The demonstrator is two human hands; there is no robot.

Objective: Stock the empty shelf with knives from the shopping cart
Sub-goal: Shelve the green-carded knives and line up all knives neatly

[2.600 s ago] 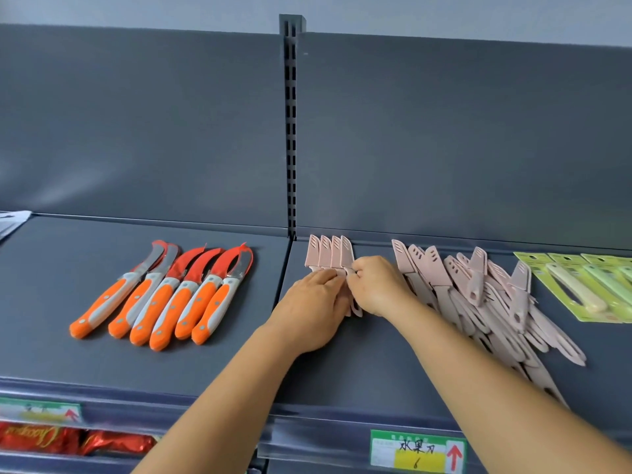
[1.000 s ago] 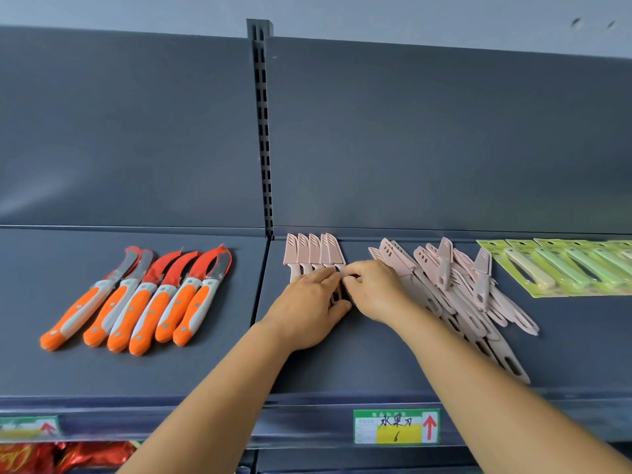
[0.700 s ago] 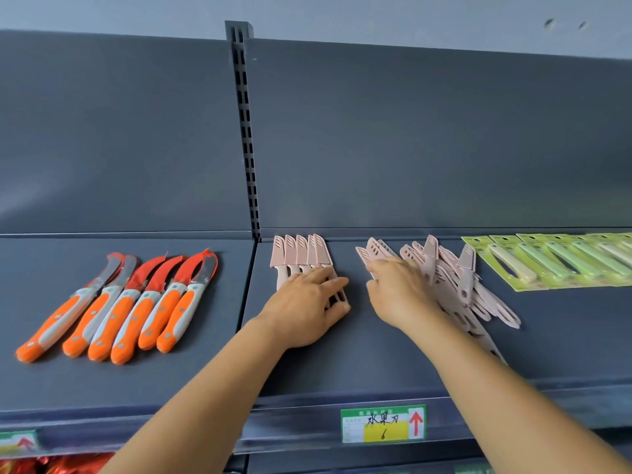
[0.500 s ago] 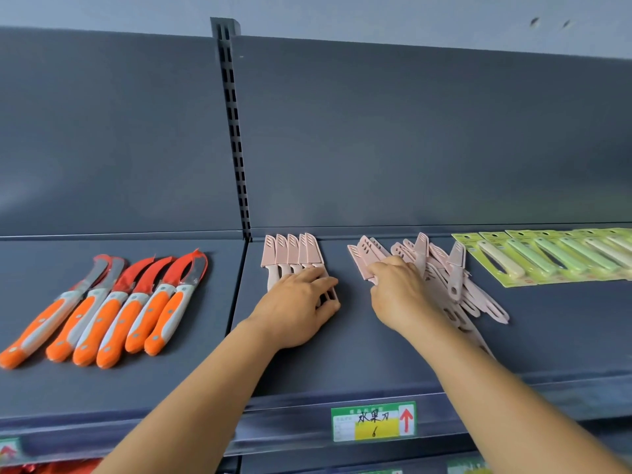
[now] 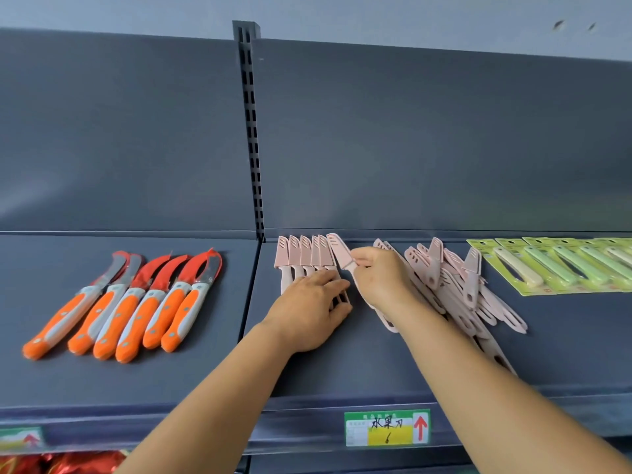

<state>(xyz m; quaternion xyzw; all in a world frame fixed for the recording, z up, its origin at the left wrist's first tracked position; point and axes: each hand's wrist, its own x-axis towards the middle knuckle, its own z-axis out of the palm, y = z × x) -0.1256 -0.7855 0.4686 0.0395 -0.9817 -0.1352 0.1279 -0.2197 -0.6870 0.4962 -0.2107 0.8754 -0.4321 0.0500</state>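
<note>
A neat row of pink sheathed knives [image 5: 301, 256] lies at the left end of the right grey shelf [image 5: 564, 343]. My left hand [image 5: 307, 309] lies flat with straight fingers on the handles of that row. My right hand [image 5: 379, 278] pinches one more pink knife [image 5: 338, 249], its sheathed blade pointing up and back just right of the row. A loose heap of pink knives [image 5: 458, 285] lies to the right, partly hidden under my right forearm. The shopping cart is out of view.
Several orange-handled curved knives [image 5: 130, 302] lie on the left shelf. Green carded knives [image 5: 554, 265] line the far right. A slotted upright [image 5: 251, 131] divides the two bays. A green and yellow price tag [image 5: 386, 427] sits on the shelf's front edge; red packets [image 5: 68, 463] below.
My right hand went to the loose heap, took one pink knife, and brought it left to the row's right end. My left hand stayed pressed on the row.
</note>
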